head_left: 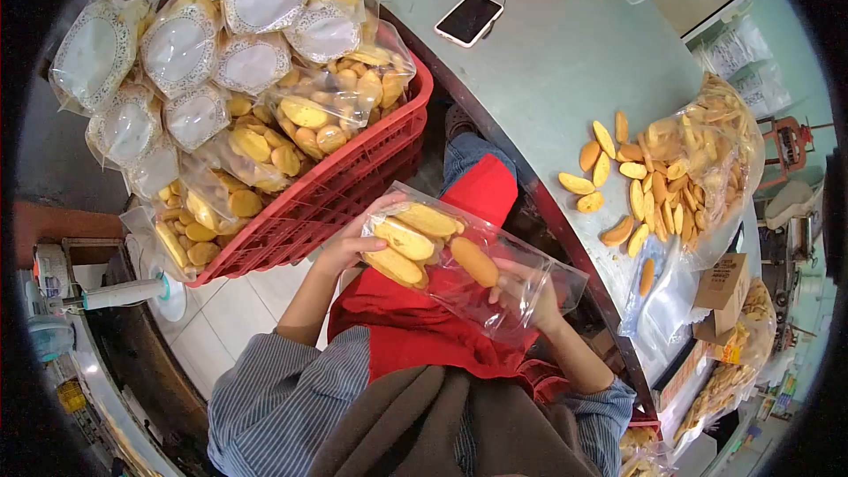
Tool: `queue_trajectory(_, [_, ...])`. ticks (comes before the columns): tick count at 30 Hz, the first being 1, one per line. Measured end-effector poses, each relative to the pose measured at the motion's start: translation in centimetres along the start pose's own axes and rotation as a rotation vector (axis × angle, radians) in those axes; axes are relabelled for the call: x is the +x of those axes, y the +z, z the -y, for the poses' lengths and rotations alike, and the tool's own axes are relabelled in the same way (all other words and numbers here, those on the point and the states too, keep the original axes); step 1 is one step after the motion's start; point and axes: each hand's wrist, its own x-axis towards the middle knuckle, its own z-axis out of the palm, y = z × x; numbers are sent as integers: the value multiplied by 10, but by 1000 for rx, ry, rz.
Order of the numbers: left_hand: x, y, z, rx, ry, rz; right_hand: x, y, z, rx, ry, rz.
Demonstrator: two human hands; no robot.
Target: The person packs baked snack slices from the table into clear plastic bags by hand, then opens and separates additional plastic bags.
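Above my red-aproned lap, my left hand (353, 243) grips the filled end of a clear plastic bag (552, 276). Several long yellow-brown biscuits (405, 237) lie side by side in that end. My right hand (528, 293) shows through the clear film at the bag's other end. Its fingertips close on the end of a single biscuit (474, 262), which sits apart from the others inside the bag. Part of the right fingers is blurred by reflections on the plastic.
On my left, red crates (353, 159) hold packed biscuit bags (256, 155) with white doily labels. The grey table (548, 62) on my right bears a phone (469, 18), loose biscuits (601, 168), a large open biscuit bag (707, 141) and a small cardboard box (722, 287).
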Motion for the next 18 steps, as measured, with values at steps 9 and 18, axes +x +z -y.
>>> queue_trajectory(9, [11, 11, -3, 227, 78, 125, 38, 34, -17, 53, -68, 224])
queue_trajectory(18, [12, 14, 8, 106, -72, 93, 69, 42, -24, -638, -628, 167])
